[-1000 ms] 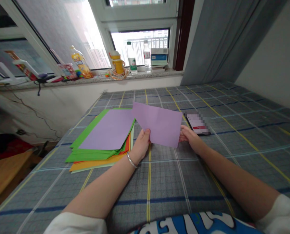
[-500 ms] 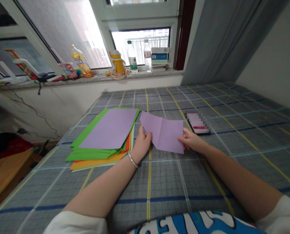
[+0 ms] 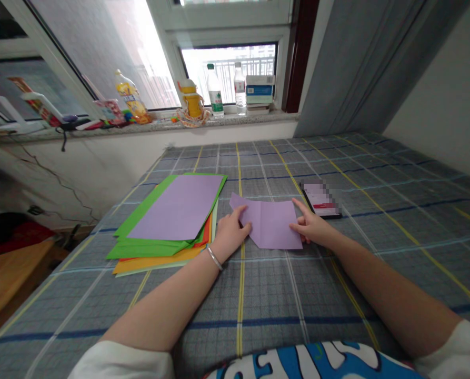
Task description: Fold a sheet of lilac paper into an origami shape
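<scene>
A small sheet of purple paper [image 3: 276, 223] with an upright crease left of its middle lies nearly flat on the plaid cloth. Its left part tapers, and its lower left corner looks cut or folded at a slant. My left hand [image 3: 230, 231], with a silver bangle at the wrist, holds the left edge, index finger and thumb on the paper. At the right edge, my right hand [image 3: 311, 226] has its thumb on the sheet and its index finger stretched along the upper corner; its other fingers are curled, partly hidden. A larger purple sheet [image 3: 175, 208] tops the paper stack beside my left hand.
Green sheets [image 3: 148, 248] and orange sheets [image 3: 156, 261] lie under the large purple one. A phone [image 3: 323, 202] with a blurred screen rests beyond my right hand. Bottles, a yellow cup [image 3: 193, 102] and boxes [image 3: 259, 90] line the windowsill [image 3: 235, 121].
The small purple sheet has come down from a tilted, raised position to lie flatter. My left fingers have moved onto its face, and my right index finger has stretched out to the upper corner.
</scene>
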`<state>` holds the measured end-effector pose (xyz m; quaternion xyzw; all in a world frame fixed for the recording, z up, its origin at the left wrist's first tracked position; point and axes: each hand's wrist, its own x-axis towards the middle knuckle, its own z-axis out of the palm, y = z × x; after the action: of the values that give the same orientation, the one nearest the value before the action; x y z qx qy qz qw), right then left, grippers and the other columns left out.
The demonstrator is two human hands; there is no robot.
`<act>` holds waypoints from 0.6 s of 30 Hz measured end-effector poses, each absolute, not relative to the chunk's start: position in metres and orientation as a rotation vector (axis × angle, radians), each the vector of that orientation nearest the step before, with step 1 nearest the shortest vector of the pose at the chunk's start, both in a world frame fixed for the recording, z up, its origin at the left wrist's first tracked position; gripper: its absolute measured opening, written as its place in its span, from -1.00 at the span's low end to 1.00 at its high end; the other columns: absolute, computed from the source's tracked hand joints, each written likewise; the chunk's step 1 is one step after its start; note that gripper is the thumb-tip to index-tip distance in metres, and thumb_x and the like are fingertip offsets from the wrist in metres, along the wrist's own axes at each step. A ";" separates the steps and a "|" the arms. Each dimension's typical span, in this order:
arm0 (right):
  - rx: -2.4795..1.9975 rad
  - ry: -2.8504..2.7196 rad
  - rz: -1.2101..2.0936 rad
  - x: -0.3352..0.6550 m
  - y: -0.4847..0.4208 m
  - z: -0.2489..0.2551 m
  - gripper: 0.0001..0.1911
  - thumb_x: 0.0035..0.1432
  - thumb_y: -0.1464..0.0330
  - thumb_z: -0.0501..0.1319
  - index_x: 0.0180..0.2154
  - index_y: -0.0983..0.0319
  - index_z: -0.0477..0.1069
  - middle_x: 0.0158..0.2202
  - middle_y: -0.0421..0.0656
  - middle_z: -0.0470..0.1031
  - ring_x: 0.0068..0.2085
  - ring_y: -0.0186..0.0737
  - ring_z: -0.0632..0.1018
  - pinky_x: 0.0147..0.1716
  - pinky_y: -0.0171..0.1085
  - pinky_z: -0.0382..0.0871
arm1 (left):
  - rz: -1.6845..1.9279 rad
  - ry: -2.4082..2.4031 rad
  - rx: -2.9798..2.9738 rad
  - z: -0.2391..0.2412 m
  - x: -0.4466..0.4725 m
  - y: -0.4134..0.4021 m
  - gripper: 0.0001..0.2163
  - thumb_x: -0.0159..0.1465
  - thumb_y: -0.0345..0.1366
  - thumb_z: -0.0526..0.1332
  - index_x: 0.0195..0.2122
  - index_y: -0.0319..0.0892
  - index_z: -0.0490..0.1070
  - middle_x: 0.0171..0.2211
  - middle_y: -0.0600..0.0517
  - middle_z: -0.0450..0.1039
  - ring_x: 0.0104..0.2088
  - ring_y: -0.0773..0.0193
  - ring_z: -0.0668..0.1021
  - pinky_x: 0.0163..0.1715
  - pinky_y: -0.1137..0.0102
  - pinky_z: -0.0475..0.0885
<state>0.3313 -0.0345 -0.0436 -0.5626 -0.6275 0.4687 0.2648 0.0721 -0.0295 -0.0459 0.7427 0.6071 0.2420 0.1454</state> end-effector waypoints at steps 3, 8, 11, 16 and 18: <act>-1.512 -1.790 1.313 0.334 -0.034 -0.043 -0.46 0.11 0.39 0.15 0.16 0.23 0.25 -0.64 -0.37 0.29 -0.65 -0.38 0.37 -0.71 -0.41 0.23 | 0.723 1.718 2.129 -0.048 0.071 -0.029 -0.51 0.18 -0.21 0.23 0.15 -0.17 0.33 -0.39 0.01 0.44 -0.38 0.20 0.48 -0.23 0.28 0.41; -1.436 -1.760 1.290 0.338 -0.033 -0.040 -0.63 0.13 0.34 0.09 -0.03 0.23 0.45 -0.58 -0.27 0.36 -0.59 -0.37 0.38 -0.65 -0.39 0.26 | 0.937 1.504 1.935 -0.057 0.068 -0.022 -0.54 0.20 -0.22 0.23 0.14 -0.13 0.33 -0.24 0.02 0.48 -0.33 0.28 0.48 -0.20 0.35 0.42; -1.368 -1.738 1.217 0.341 -0.033 -0.040 -0.70 0.08 0.34 0.07 -0.20 0.23 0.51 -0.50 -0.23 0.41 -0.54 -0.35 0.38 -0.57 -0.35 0.31 | 0.960 1.425 1.902 -0.059 0.067 -0.020 -0.53 0.21 -0.20 0.23 0.16 -0.15 0.31 -0.17 -0.01 0.47 -0.30 0.29 0.47 -0.19 0.36 0.42; -1.397 -1.796 1.140 0.345 -0.030 -0.043 -0.71 0.05 0.36 0.05 -0.32 0.23 0.54 -0.51 -0.20 0.44 -0.51 -0.30 0.40 -0.53 -0.33 0.29 | 0.834 1.502 2.072 -0.056 0.070 -0.024 -0.53 0.19 -0.21 0.25 0.13 -0.14 0.34 -0.28 0.00 0.48 -0.32 0.25 0.46 -0.20 0.31 0.41; -1.397 -1.840 1.121 0.346 -0.029 -0.044 -0.70 0.03 0.39 0.03 -0.34 0.23 0.54 -0.49 -0.19 0.47 -0.49 -0.29 0.42 -0.52 -0.33 0.29 | 0.793 1.522 2.149 -0.054 0.071 -0.025 -0.53 0.17 -0.21 0.26 0.13 -0.13 0.35 -0.30 0.00 0.47 -0.33 0.23 0.46 -0.20 0.30 0.41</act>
<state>0.3464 -0.0292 -0.0438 -0.5217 -0.6874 0.4186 0.2829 0.0707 -0.0254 -0.0537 0.7664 0.5429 0.2829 0.1946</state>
